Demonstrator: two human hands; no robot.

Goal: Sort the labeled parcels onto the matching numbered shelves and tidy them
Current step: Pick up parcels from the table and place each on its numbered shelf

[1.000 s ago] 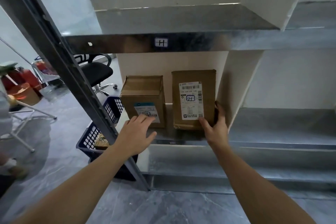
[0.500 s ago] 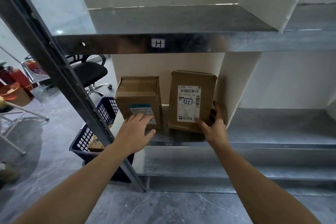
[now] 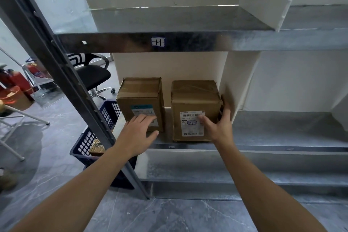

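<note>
Two brown cardboard parcels stand side by side on a metal shelf (image 3: 263, 137). The left parcel (image 3: 140, 98) carries a blue and white label. My left hand (image 3: 136, 133) lies flat against its front, fingers straight over the label. The right parcel (image 3: 194, 103) has a white label with a handwritten number. My right hand (image 3: 219, 128) grips its right front corner, thumb on the label and fingers down the right side next to the white divider (image 3: 239, 81). The shelf above (image 3: 113, 42) bears a small tag (image 3: 158, 41) on its front edge.
A dark blue plastic basket (image 3: 88, 143) with something brown inside stands on the floor left of the rack's slanted upright (image 3: 62, 73). A black office chair (image 3: 92, 76) and red fire extinguishers (image 3: 17, 81) are further left. The shelf bay to the right holds nothing visible.
The right parcel has been set back straight and pushed deeper on the shelf. My right thumb moved up onto its label. My left hand stays on the left parcel's front.
</note>
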